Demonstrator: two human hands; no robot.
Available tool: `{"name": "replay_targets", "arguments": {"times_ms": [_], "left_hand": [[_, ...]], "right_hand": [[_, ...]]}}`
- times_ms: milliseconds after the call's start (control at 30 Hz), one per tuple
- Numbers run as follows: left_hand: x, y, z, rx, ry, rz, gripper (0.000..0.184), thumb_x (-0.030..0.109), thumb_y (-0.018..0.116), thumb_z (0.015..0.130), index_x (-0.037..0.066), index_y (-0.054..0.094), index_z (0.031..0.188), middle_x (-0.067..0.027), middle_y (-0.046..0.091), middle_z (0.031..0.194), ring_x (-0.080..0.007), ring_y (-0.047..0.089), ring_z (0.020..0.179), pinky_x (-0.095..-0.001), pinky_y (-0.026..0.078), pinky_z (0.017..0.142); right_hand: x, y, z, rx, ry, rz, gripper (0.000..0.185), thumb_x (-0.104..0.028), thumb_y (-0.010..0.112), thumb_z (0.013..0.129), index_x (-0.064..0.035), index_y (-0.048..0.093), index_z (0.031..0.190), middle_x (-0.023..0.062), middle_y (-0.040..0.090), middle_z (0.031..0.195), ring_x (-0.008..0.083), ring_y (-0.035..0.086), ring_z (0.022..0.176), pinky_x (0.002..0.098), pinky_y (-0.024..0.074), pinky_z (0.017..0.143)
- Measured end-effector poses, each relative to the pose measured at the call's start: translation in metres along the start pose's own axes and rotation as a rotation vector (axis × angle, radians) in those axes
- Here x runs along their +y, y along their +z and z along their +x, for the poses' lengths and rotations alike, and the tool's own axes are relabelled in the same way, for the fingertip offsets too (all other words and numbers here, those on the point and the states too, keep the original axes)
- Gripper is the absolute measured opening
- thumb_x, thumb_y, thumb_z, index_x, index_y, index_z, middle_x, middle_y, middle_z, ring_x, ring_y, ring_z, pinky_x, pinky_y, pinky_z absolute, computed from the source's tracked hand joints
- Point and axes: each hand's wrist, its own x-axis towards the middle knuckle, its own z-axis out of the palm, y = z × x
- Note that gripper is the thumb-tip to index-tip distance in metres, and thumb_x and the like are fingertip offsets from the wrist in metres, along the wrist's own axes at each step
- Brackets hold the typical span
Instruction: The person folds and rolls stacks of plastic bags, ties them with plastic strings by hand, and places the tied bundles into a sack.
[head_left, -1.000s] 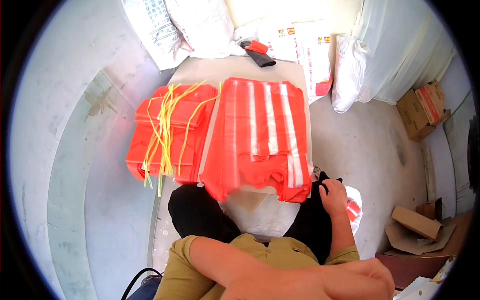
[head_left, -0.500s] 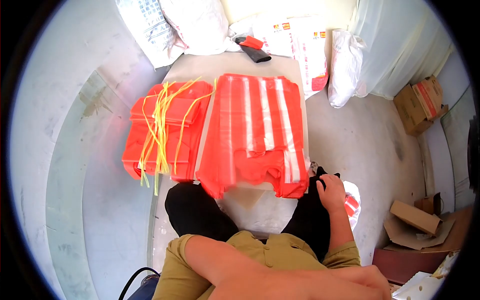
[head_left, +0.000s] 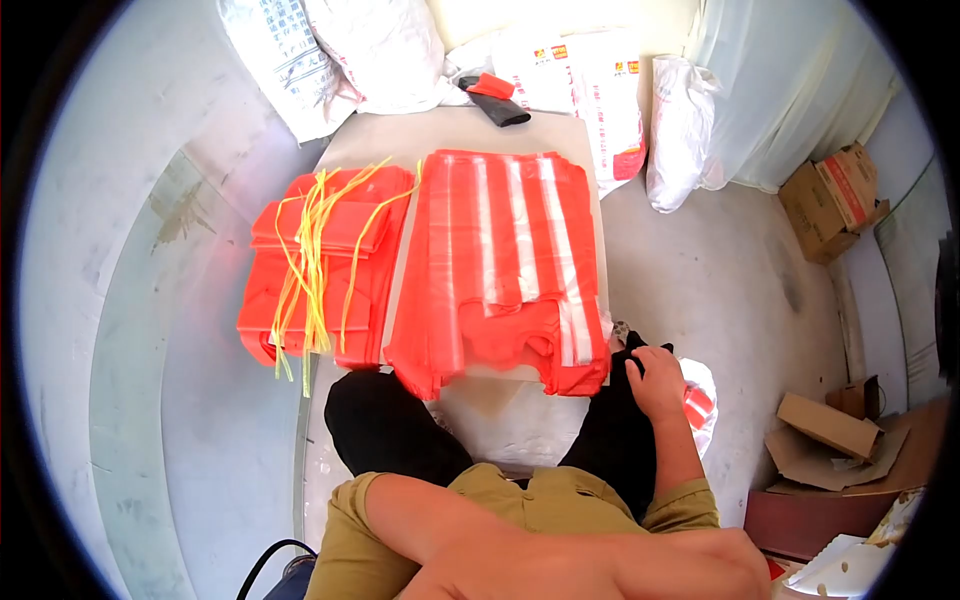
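A stack of red plastic carrier bags with white stripes [head_left: 505,240] lies flat on a low table [head_left: 430,130], handle ends toward me. Left of it are folded red bags [head_left: 360,290], with yellow plastic strips [head_left: 312,265] draped over them. My right hand [head_left: 655,382] rests on my black-trousered right knee, thumb apart from the fingers, near the stack's lower right corner. My left arm crosses my body to the right. At the lower right edge is my left hand [head_left: 735,568], its fingers out of sight; a small bit of red shows beside it.
White sacks [head_left: 385,50] stand behind the table, with a black-and-red bundle [head_left: 495,100] at its far edge. A white bag [head_left: 700,405] with red inside sits by my right knee. Cardboard boxes [head_left: 830,205] and an opened carton [head_left: 830,440] are on the right.
The whole view has shifted slightly left. My left hand has moved a little lower and left at the bottom right, and red now shows beside it. My right hand stays on the knee.
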Motion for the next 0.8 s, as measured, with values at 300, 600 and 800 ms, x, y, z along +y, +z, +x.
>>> {"name": "replay_targets", "arguments": {"times_ms": [300,600,800], "left_hand": [[0.000,0.033,-0.010,0.258,-0.031,-0.113,0.086,0.074,0.036,0.103,-0.001,0.079,0.098,-0.0137,0.063,0.099,-0.0262,0.060,0.089,-0.0354,0.051,0.079],[0.006,0.011,0.000,0.133,-0.060,-0.052,0.073,0.064,0.039,0.107,0.002,0.079,0.105,-0.0096,0.062,0.097,-0.0216,0.058,0.090,-0.0304,0.050,0.078],[-0.001,-0.010,-0.008,0.098,0.059,0.029,0.029,0.036,0.074,0.098,0.008,0.077,0.096,-0.0042,0.062,0.094,-0.0179,0.058,0.091,-0.0261,0.050,0.076]], "right_hand": [[0.002,0.001,0.000,0.016,-0.022,-0.004,0.019,-0.020,0.072,0.088,-0.0044,0.072,0.098,0.0134,0.072,0.103,0.0366,0.066,0.101,0.0484,0.0518,0.092],[0.002,0.000,0.001,0.029,-0.046,0.025,0.018,-0.020,0.072,0.088,-0.0039,0.070,0.096,0.0131,0.072,0.099,0.0371,0.065,0.099,0.0491,0.0517,0.090],[-0.001,-0.005,0.001,-0.061,0.000,0.010,0.023,-0.023,0.071,0.091,-0.0041,0.073,0.103,0.0135,0.074,0.108,0.0358,0.066,0.106,0.0468,0.0519,0.095]]}}
